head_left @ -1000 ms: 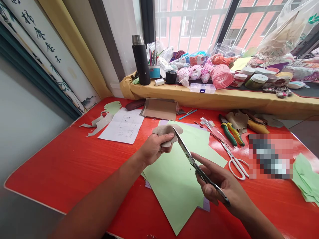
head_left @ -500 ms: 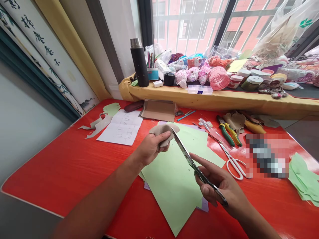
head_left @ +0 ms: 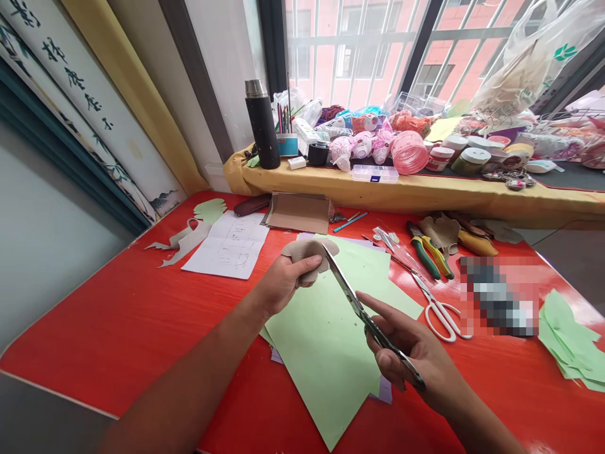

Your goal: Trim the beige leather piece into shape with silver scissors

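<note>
Pinched between the thumb and fingers of my left hand (head_left: 286,282) is a small grey-beige leather piece (head_left: 307,249). My right hand (head_left: 409,350) is closed around the handles of long metal scissors (head_left: 352,296). The scissor tips point up and to the left and meet the right part of the leather. Both hands are above large light green sheets (head_left: 326,359) on the red table (head_left: 123,315), with purple paper showing at their edges.
White-handled scissors (head_left: 442,315), green-yellow pliers (head_left: 430,252) and green paper pieces (head_left: 570,340) lie to the right. Leather scraps (head_left: 186,243), a drawn-on white sheet (head_left: 229,246) and brown card (head_left: 299,211) lie behind and left. A black flask (head_left: 262,129) stands on the sill.
The whole view has shifted slightly, so things on the right appear a little further left. My hands keep nearly the same pose around the leather and scissors.
</note>
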Motion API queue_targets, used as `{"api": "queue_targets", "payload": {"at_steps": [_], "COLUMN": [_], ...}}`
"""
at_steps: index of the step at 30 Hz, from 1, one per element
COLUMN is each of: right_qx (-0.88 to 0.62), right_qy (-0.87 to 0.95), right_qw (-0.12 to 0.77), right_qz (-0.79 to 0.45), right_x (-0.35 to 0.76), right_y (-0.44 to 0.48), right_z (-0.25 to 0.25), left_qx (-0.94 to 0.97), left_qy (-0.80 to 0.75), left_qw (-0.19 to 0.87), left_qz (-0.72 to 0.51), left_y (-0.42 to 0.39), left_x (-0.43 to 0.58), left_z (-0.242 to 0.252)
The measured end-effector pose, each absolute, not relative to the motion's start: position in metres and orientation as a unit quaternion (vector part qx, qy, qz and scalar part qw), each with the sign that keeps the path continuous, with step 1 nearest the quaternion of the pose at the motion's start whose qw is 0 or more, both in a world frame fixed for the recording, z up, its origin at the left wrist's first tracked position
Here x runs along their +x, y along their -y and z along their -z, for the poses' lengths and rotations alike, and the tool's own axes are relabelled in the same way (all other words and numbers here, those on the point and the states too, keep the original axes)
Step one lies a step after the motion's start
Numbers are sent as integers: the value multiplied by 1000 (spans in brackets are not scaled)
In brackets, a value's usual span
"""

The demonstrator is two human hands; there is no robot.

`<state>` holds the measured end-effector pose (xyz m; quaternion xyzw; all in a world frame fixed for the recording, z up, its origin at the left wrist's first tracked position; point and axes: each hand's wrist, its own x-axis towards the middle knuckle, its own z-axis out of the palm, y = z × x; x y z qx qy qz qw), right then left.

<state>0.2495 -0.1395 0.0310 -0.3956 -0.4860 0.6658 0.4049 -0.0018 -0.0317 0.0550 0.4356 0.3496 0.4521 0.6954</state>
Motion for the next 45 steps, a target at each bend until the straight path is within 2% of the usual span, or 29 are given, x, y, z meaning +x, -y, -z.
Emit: {"api": "queue_targets", "payload": {"at_steps": [5,12,17,28,32,38,45], "right_qx": [-423,-402,-411,-463,-435,-416,-475], "right_qy": [472,474,478,439,416,415,404], "right_qw": [400,385,422,429,449,458,475], "right_qz": [-662,-682,-651,-640,-660,-667,-621], "right_x": [249,251,256,247,245,242,240], "right_y": [141,139,137,130,130,131,128], "right_z": [-42,-34,-31,-30,-30,-34,-31], "left_qx": [354,267,260,357,385,437,375], "left_qy": [-346,-371,-337,-318,-311,-365,-357], "left_qw": [716,673,651,710,753,753,789], "left_qz": [-492,-581,-629,-517,-434,-329,-331], "left_y": [28,19,17,38,48,56,59], "left_x": [-6,-8,-10,0,7,14,25], "left_z": [-53,-44,-52,-57,-57,-50,-47]}}
